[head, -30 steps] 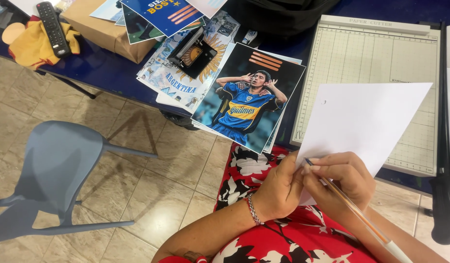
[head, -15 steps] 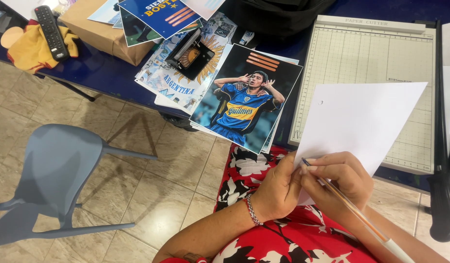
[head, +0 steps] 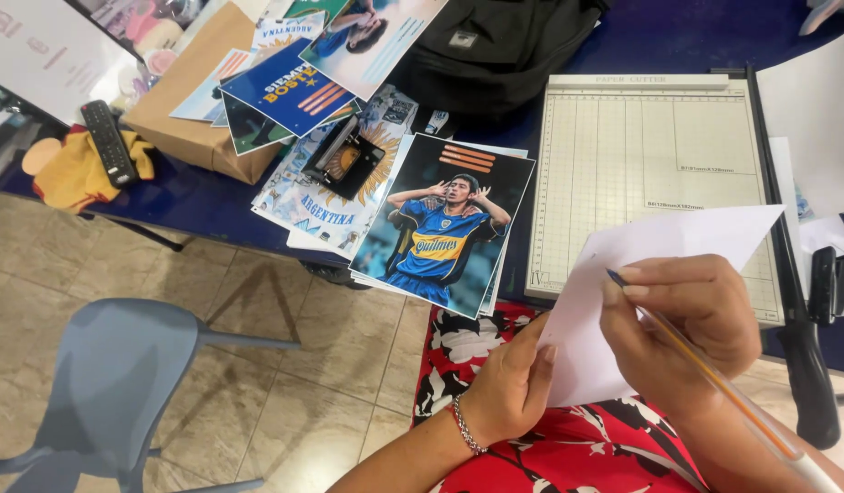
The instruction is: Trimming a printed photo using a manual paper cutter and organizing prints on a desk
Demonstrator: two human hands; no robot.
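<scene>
Nearest to us we count two hands over a lap in red cloth with white and black flowers (head: 568, 456). Our left hand (head: 511, 388), with one beaded bracelet (head: 465, 426) at the wrist, is closed on the lower left edge of a single white sheet of paper (head: 664, 246), fingers curled against its near side. Our right hand (head: 682, 319) is wrapped tight around one pencil (head: 714, 383), its dark tip touching the sheet near the left edge and its orange shaft running down to the lower right past the wrist. The sheet is plain and blank on the side we see, tilted, its upper corner pointing right, held up in front of the table edge and overlapping the paper cutter. To the left, on the tiled floor, stands one grey plastic chair (head: 111, 383). Beyond the hands, on the dark blue table (head: 194, 205), lies one paper cutter (head: 650, 173) with a gridded board and a black handle along its right side. Just left of it a large photo print (head: 440, 224) of a player in a blue and yellow shirt tops a loose stack of prints overhanging the table edge. Farther left we see one black remote control (head: 107, 141) lying on a yellow cloth (head: 75, 173), one brown cardboard box (head: 198, 119), and at the far edge one black bag (head: 495, 55).
</scene>
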